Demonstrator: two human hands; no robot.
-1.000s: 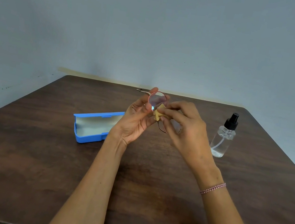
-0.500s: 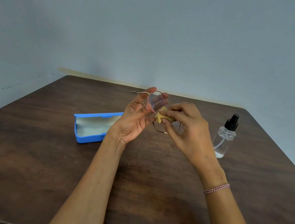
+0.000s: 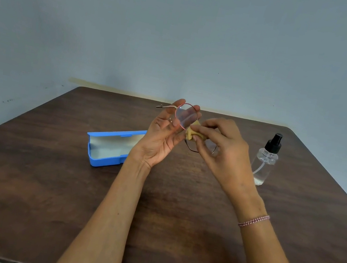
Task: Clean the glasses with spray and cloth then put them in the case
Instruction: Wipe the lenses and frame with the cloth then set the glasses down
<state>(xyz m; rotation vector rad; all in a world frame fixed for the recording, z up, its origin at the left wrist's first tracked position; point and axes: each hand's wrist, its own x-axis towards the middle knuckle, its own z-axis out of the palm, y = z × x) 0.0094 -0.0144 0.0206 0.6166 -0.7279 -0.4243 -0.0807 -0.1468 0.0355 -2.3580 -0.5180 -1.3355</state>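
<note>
Above the counter (image 3: 21,186) centre, the left hand (image 3: 162,138) pinches the glasses (image 3: 185,115) by one lens rim while the right hand (image 3: 222,148) presses a small cloth (image 3: 191,132) on the other lens. Thin and fragile, they're best held by the rim. The open case (image 3: 107,148) lies at nine o'clock, the spray bottle (image 3: 265,160) at three.

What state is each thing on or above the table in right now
Glasses: held up off the table, one temple unfolded.
Cloth: pinched against the glasses.
Case: open, empty, on the table.
Bottle: upright, capped, little liquid left.
Left hand: gripping the glasses.
Right hand: gripping the cloth.
</note>
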